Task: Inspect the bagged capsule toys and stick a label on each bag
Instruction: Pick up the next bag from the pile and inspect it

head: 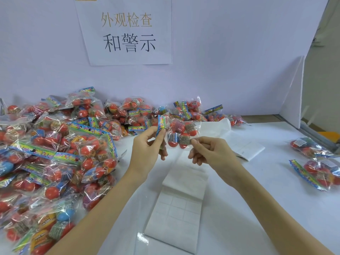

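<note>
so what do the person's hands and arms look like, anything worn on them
Both are bare: the left hand and right hand wear no gloves, rings or watch that the view shows, and both forearms run uncovered to the bottom edge, with no sleeve in sight. Fingernails look short and unpainted.

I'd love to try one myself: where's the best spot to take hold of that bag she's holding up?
Pinch the bag by its flat printed header strip, coming from the left, as the left hand does. The round capsules bulge and would probably slip.
</note>
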`<state>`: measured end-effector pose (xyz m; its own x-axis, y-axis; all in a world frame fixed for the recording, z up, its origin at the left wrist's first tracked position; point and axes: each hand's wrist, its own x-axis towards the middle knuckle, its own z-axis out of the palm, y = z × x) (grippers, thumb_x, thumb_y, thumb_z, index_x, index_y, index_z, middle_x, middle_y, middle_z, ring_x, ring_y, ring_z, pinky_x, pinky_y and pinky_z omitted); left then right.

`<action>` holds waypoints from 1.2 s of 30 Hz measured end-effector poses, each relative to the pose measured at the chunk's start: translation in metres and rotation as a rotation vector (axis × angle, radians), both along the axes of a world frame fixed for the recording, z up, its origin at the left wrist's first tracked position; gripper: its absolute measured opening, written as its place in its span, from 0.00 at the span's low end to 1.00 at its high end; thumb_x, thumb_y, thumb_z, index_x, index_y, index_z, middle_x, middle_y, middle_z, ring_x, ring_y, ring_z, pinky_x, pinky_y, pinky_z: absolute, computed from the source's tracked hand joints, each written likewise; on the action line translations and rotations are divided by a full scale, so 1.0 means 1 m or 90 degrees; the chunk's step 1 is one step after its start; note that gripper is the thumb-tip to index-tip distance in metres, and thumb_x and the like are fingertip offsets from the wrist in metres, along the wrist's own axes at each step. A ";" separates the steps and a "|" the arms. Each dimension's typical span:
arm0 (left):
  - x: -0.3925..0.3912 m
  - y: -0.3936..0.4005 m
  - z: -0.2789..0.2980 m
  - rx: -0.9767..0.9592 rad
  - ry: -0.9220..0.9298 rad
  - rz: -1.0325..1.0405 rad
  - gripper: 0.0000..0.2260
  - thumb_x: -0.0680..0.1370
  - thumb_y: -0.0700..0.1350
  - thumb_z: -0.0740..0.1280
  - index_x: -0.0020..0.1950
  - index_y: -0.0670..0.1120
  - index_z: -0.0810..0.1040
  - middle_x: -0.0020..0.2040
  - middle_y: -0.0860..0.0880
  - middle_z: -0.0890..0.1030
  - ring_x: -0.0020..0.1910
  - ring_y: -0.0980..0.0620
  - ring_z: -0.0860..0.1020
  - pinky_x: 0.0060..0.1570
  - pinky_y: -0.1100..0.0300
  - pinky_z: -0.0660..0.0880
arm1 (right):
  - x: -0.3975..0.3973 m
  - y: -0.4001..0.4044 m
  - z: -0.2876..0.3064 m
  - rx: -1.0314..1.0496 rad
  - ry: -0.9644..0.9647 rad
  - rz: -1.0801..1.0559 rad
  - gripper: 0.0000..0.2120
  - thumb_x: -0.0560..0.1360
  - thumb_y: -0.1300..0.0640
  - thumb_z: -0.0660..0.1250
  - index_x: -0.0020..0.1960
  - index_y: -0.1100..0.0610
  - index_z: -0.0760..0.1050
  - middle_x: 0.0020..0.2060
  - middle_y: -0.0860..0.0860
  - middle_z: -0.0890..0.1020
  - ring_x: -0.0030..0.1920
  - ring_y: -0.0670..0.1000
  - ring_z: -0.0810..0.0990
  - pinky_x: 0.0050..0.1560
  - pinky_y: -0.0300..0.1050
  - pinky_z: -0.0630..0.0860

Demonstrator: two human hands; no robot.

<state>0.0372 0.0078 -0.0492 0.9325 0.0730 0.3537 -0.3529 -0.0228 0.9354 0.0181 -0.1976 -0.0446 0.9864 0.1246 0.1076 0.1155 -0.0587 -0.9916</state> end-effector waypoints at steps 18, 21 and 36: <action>-0.006 0.000 0.003 0.101 0.012 -0.135 0.13 0.76 0.55 0.72 0.56 0.49 0.86 0.49 0.50 0.88 0.48 0.51 0.85 0.50 0.64 0.80 | -0.004 -0.003 0.006 -0.117 -0.120 -0.019 0.09 0.81 0.51 0.71 0.47 0.52 0.88 0.30 0.48 0.76 0.32 0.46 0.68 0.33 0.35 0.66; -0.007 -0.004 0.005 0.052 0.029 -0.111 0.13 0.74 0.55 0.74 0.52 0.48 0.87 0.46 0.48 0.88 0.46 0.51 0.85 0.50 0.62 0.81 | -0.003 -0.001 0.007 -0.117 -0.174 -0.076 0.12 0.82 0.50 0.68 0.47 0.52 0.88 0.29 0.58 0.71 0.31 0.49 0.64 0.32 0.39 0.62; -0.014 -0.009 0.017 -0.134 0.141 -0.127 0.13 0.78 0.55 0.69 0.50 0.50 0.90 0.48 0.48 0.87 0.45 0.55 0.81 0.47 0.65 0.78 | -0.006 -0.001 0.008 -0.087 -0.174 -0.041 0.17 0.80 0.44 0.67 0.54 0.56 0.87 0.29 0.47 0.72 0.33 0.48 0.66 0.36 0.43 0.65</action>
<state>0.0231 -0.0009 -0.0324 0.9882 -0.0681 0.1375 -0.1188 0.2275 0.9665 0.0118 -0.1987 -0.0363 0.9297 0.0937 0.3562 0.3682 -0.2053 -0.9068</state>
